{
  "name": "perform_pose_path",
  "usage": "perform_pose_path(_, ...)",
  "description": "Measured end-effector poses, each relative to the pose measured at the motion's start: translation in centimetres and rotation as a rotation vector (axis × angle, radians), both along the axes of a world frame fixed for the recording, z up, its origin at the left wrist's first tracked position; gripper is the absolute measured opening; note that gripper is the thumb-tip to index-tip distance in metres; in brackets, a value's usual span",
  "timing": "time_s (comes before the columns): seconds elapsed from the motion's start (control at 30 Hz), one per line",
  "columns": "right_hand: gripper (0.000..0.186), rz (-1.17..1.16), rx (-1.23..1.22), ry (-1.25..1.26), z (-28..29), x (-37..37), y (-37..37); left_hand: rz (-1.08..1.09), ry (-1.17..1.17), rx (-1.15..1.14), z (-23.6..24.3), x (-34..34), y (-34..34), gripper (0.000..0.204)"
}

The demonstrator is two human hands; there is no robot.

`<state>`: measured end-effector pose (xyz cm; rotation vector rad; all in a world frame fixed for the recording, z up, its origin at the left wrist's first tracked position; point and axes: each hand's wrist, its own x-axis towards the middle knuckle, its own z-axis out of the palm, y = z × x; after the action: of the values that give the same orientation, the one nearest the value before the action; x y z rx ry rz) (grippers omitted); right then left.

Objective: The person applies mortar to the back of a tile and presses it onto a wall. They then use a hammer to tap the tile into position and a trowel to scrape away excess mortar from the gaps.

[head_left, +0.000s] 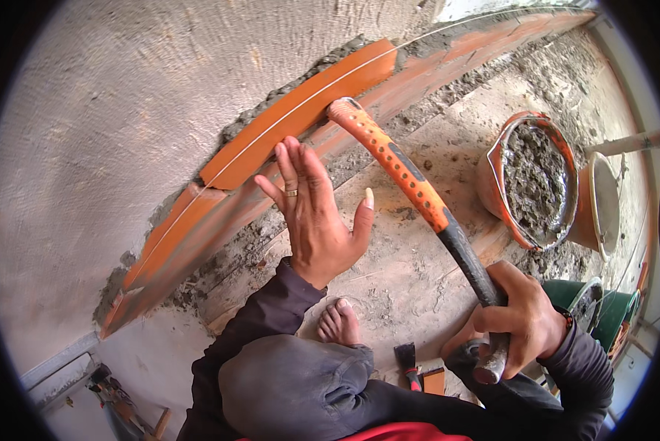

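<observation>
My right hand [525, 316] is closed around the head end of a hammer [411, 180], held the wrong way round. Its orange and black handle points up and left, with the butt at the front face of an orange brick [300, 121]. That long brick lies in grey mortar on a low wall against the plastered wall. My left hand [315, 217] is open, fingers stretched out and the tips close to the brick's lower edge; whether they touch is hard to tell. A thin white string [359, 67] runs along the brick's length.
An orange bucket of wet mortar [537, 184] stands at the right, beside another orange bucket [602, 202] and green buckets [613, 316]. A scraper-like tool [407, 361] lies near my bare foot [339, 321]. Mortar crumbs dot the floor [389, 287].
</observation>
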<state>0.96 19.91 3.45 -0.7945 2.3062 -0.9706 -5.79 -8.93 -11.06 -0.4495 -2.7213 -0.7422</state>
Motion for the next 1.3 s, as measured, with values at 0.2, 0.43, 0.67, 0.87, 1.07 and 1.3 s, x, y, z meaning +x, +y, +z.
perform_pose_path(0.2, 0.041, 0.040, 0.001, -0.007, 0.1, -0.3, -0.3, -0.003, -0.016, -0.010, 0.3, 0.1, -0.3, 0.102)
perform_pose_path(0.43, 0.042, 0.031, -0.002, 0.058, -0.1, -0.5, -0.1, 0.009, -0.017, -0.010, 0.4, 0.0, -0.1, 0.101)
perform_pose_path(0.67, 0.044, -0.033, -0.010, 0.081, -0.2, 0.2, 1.4, 0.001, -0.021, -0.025, 0.1, 0.0, -0.4, 0.101)
perform_pose_path(0.87, 0.047, -0.012, 0.011, 0.165, -0.8, -0.5, 1.7, 0.014, -0.012, -0.014, 0.2, 0.1, -0.2, 0.101)
perform_pose_path(1.07, 0.050, -0.001, 0.081, 0.073, 2.1, 1.1, 4.2, -0.021, 0.051, 0.013, 1.0, 0.2, 0.5, 0.094)
perform_pose_path(1.3, 0.039, -0.261, -0.233, 0.209, 5.0, 2.3, 6.5, -0.131, 0.258, -0.092, 7.0, -1.1, -1.6, 0.049)
